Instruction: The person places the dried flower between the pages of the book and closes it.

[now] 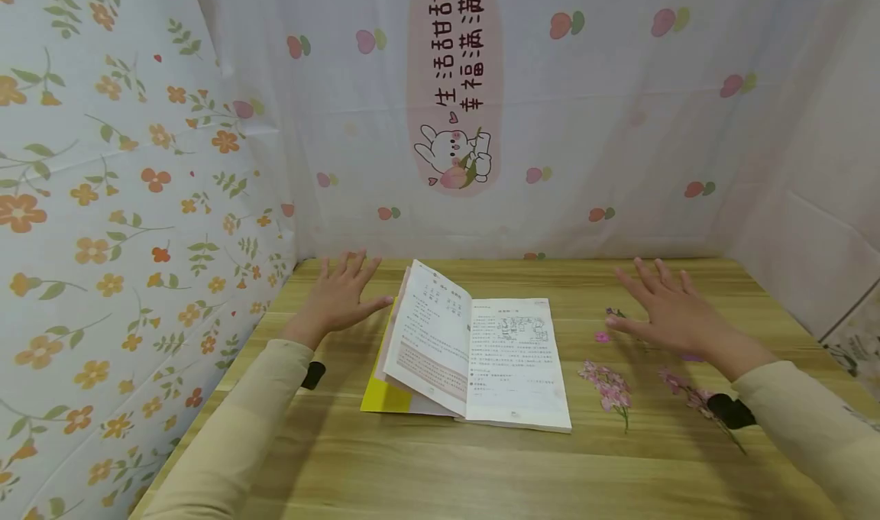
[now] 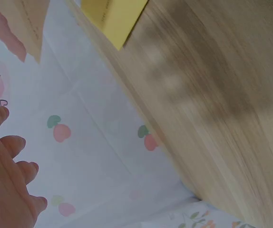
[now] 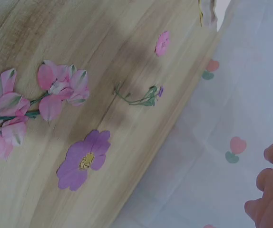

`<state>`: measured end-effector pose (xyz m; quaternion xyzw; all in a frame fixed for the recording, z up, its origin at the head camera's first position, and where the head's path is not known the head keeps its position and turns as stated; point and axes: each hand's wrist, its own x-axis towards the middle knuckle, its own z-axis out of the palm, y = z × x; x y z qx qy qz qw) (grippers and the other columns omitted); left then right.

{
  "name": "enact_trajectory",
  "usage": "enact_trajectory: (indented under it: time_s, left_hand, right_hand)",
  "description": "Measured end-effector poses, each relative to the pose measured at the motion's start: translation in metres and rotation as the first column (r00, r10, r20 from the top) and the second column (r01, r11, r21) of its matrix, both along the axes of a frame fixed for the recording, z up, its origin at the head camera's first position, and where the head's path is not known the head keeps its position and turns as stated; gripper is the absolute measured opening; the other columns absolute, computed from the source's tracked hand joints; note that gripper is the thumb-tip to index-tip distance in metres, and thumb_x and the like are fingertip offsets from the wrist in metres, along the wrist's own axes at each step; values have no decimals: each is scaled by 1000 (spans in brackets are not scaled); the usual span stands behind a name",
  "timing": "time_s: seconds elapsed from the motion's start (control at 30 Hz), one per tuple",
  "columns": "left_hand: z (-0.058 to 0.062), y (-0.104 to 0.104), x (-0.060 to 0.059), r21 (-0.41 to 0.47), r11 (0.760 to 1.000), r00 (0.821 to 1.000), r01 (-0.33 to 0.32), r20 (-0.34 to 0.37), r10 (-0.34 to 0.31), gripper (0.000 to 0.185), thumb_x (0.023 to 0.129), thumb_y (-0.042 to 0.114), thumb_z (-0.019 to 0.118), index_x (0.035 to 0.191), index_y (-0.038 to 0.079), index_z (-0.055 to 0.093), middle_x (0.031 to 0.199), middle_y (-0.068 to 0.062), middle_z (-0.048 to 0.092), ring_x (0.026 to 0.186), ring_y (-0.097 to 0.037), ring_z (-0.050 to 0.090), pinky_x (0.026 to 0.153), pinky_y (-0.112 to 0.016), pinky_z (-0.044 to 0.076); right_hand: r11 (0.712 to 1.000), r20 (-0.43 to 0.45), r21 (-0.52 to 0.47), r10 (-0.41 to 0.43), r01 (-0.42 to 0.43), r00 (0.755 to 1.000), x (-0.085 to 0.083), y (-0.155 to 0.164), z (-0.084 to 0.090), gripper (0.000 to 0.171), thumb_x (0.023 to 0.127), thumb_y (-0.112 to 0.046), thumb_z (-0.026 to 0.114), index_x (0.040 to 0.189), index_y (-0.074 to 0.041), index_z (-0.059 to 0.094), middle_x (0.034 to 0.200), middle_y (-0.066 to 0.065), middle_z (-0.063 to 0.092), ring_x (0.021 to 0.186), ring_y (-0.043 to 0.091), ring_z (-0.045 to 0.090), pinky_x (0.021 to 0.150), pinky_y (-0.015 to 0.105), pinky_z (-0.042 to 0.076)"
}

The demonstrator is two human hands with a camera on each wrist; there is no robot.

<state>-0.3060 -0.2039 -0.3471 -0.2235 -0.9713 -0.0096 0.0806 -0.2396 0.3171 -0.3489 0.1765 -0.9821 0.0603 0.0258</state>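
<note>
Nearest my head camera: two cream sleeves, one at each lower corner, each with a dark wrist-mounted unit.

Item, left hand (image 1: pixel 341 295): I hold it above the wooden table (image 1: pixel 440 466), fingers straight and spread, holding nothing. It sits just left of the open book (image 1: pixel 474 352), apart from it. My left wrist view shows the fingertips (image 2: pixel 13 142) fanned against the curtain, with a corner of the yellow cover (image 2: pixel 115 19) at the top edge.

Item, right hand (image 1: pixel 670 314): fingers likewise straight and spread, nothing held, raised over the table right of the book. Whether its thumb touches the small green sprig (image 1: pixel 614 313) I cannot tell.

Item, open book: lies flat near the table's middle, between the hands, left pages lifted in a fan, right page flat with printed text and a diagram.

Item, pressed flowers, right of the book: a pink spray (image 1: pixel 608 386) near the book's right edge; a second pink spray (image 1: pixel 687 390) under my right forearm; a small pink petal (image 1: pixel 602 337); a purple blossom (image 3: pixel 84 159) seen clearly from the right wrist.

Item, backdrop: white curtain (image 1: pixel 584 123) with fruit prints and a rabbit panel; floral cloth (image 1: pixel 103 199) at left.
</note>
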Motion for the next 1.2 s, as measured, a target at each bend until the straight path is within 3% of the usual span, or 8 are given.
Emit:
enact_trajectory:
  time_s: [0.23,0.47,0.87,1.03,1.07,1.13,1.2]
  left_hand:
    - [3,5,5,19,999,999,34,22,-34,84,95,66,39,157,14,17,160,-17,10,144,-42,5,109,-63,1]
    - [1,14,12,52,989,990,137,37,-139,81,96,62,43,155,10,23,161,-14,11,146,-37,6,111,-59,-1]
    - [-11,22,23,134,927,933,350,43,-358,76,95,62,43,153,15,32,161,-12,15,145,-35,12,111,-60,6]
    - [-18,18,27,180,913,921,366,74,-384,72,95,56,50,151,14,37,160,-12,16,146,-35,9,112,-56,1]
    - [-20,17,28,189,913,920,362,86,-383,71,95,55,51,151,13,38,160,-12,16,146,-34,9,112,-55,0]
    - [-24,14,30,180,919,922,351,103,-373,71,94,56,51,150,13,39,160,-12,16,146,-34,9,113,-53,-1]
    - [-28,12,31,174,924,925,340,118,-362,72,93,57,51,149,12,40,160,-12,17,146,-35,11,113,-53,-1]
  right_hand:
    - [1000,-13,-13,14,-14,1000,5,2,2,90,94,-61,50,157,-11,10,158,26,-2,140,48,-12,104,61,-16]
    - [999,-49,-18,31,-32,998,8,14,-3,88,94,-57,53,157,-12,11,156,30,6,140,52,-3,105,64,-9]
    - [986,-162,-150,47,-71,986,14,48,-18,85,91,-41,67,155,-8,22,150,33,24,135,53,22,110,61,6]
    - [977,-158,-207,21,-54,987,16,68,-30,89,86,-37,74,155,-12,24,147,32,32,122,59,36,92,70,29]
    - [974,-151,-221,13,-46,988,16,71,-32,90,85,-36,76,155,-13,25,146,32,35,119,59,40,87,70,34]
    - [968,-122,-252,-11,-20,993,17,77,-38,90,84,-37,77,155,-14,27,141,33,40,95,52,57,78,63,43]
    - [954,-82,-300,-36,10,996,18,82,-43,88,84,-36,77,154,-12,29,137,36,43,90,53,58,75,62,44]
